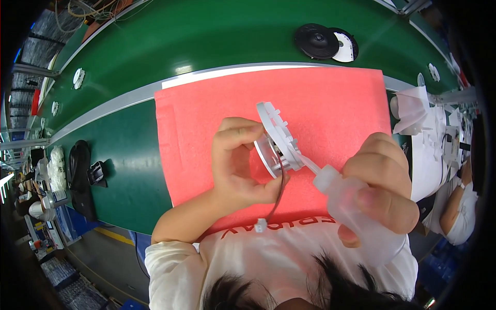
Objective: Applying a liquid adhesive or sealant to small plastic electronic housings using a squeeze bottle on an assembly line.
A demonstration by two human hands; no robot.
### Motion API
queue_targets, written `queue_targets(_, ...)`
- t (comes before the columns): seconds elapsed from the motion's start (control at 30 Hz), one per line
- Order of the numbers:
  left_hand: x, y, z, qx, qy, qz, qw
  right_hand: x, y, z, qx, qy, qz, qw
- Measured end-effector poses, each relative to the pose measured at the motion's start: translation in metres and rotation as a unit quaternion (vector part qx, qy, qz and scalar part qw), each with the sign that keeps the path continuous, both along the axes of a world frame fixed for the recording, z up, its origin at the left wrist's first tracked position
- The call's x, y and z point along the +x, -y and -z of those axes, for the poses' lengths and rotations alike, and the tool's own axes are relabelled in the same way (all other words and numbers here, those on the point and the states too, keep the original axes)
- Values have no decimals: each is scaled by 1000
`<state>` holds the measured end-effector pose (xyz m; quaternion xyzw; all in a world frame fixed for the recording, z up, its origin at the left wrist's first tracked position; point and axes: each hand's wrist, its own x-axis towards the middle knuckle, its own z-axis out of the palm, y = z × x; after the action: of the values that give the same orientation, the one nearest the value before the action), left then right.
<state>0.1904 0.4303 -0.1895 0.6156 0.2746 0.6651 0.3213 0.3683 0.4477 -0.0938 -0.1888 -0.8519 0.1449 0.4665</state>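
My left hand (236, 163) grips a round white plastic part (277, 139), held on edge above the pink foam mat (330, 103). A dark wire (278, 186) hangs from the part and ends in a small white connector (261, 225). My right hand (385, 178) is wrapped around a translucent squeeze bottle (356, 212). The bottle's thin nozzle (309, 164) touches the rim of the white part.
A green conveyor belt (206, 36) runs behind the mat, carrying a black round speaker-like part (316, 41) beside a white disc (345, 47) and small white pieces (78, 77). Black parts (82, 170) lie at the left. Another person's arm (457, 201) is at the right, near white material (426, 139).
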Motion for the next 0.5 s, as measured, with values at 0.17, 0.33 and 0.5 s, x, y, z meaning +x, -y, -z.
queue_targets(0.17, -3, -3, 11, -22, 9, 26, 999, 8, -6, 7, 21, 53, -30, 998)
queue_targets(0.33, 5, -5, 16, -86, 97, 44, 991, 9, -9, 18, 25, 35, -22, 999)
queue_targets(0.5, 15, -4, 15, -167, 214, 84, 959, 12, -14, 28, 20, 32, -34, 999)
